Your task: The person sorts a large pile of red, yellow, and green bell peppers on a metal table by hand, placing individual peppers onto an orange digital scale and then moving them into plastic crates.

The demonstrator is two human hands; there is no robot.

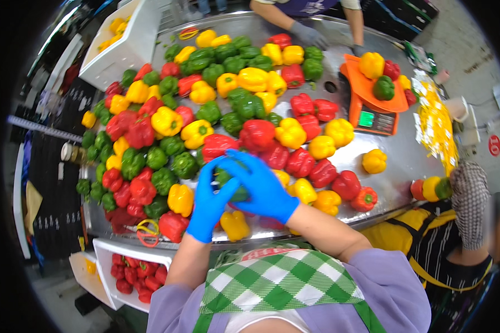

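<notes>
Both hands wear blue gloves and meet above the near middle of the metal table. My left hand (210, 200) and my right hand (263, 189) cup a green bell pepper (223, 177) between them; fingers hide much of it. Just beyond my fingertips lies a red bell pepper (218, 147), and a larger red bell pepper (257, 135) sits to its right. A yellow bell pepper (234, 226) rests below my hands by the table's near edge. To the left of my left hand is another yellow bell pepper (181, 200).
Mixed peppers spread over the metal table (393, 166). An orange scale (375, 120) carries several peppers, beside yellow strips (435, 120). A co-worker's gloved hand (310, 35) is across the table. Scissors (148, 232) lie near a white crate (104, 249) of red peppers. Another person's sleeve (471, 204) is right.
</notes>
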